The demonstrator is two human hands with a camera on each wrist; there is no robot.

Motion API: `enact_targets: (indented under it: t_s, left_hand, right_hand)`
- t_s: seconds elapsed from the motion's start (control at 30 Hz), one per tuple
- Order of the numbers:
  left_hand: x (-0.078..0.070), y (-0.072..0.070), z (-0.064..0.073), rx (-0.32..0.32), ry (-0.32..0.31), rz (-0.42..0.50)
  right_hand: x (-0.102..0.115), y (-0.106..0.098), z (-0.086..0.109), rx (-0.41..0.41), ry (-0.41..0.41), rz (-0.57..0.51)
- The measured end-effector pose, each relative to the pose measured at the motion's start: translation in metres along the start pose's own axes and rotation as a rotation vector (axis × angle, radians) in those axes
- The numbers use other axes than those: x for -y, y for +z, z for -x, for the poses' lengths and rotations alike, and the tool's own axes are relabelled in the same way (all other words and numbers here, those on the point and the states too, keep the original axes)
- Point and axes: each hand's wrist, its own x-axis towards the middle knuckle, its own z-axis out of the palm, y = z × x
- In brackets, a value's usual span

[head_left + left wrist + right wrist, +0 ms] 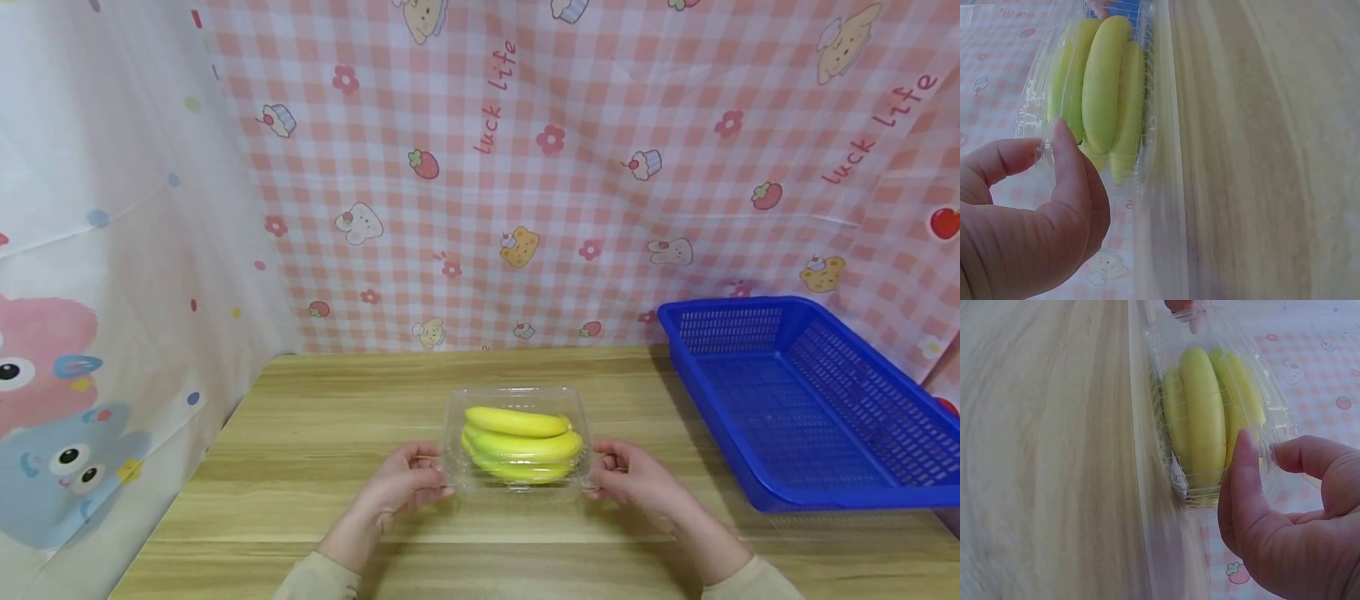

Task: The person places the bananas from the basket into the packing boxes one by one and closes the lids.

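Note:
A clear plastic clamshell box (517, 397) with several yellow bananas (519, 447) inside is at the middle of the wooden table. At its left end, my left hand (408, 481) pinches the rim between thumb and fingers. The right hand (637, 481) grips the opposite end in the same way. Both wrist views show the bananas (1104, 94) lying lengthwise behind the ribbed plastic, greener toward some ends. The lid looks closed. Whether the underside touches the table, I cannot tell.
A blue plastic basket (776, 433) with mesh sides stands at the right of the wooden table (337, 400). Behind the table hangs a pink checked cloth (465, 208); a white patterned curtain (150, 275) hangs on the left.

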Motion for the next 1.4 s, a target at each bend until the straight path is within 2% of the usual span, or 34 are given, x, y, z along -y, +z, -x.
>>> enact_targets:
  t_s: [0.27,0.57,0.83,1.07,1.27,1.4]
  left_hand:
    - [0.0004,0.0031,0.0003,-0.041,-0.004,0.009]
    - [-0.0005,0.0028,-0.0005,-0.044,-0.016,0.023]
    - [0.0,0.0039,-0.001,-0.079,-0.019,0.009]
    - [-0.001,0.0022,-0.0017,-0.047,-0.033,0.007]
    - [-0.0022,0.0015,-0.0002,-0.04,-0.04,-0.028]
    - [-0.004,0.0002,0.0021,-0.061,-0.007,-0.115]
  right_hand:
    - [-0.0013,0.0009,-0.0004,-0.016,0.011,-0.011]
    - [-0.0012,0.0011,-0.0004,-0.026,0.02,-0.003]
    - [-0.0018,0.0028,-0.0015,-0.046,0.022,0.033]
    - [-0.0027,0.002,-0.0019,-0.046,0.017,0.019]
    - [-0.0018,-0.0005,-0.0013,-0.045,0.012,0.045]
    - [0.0005,-0.0041,-0.0001,-0.064,-0.018,0.123]
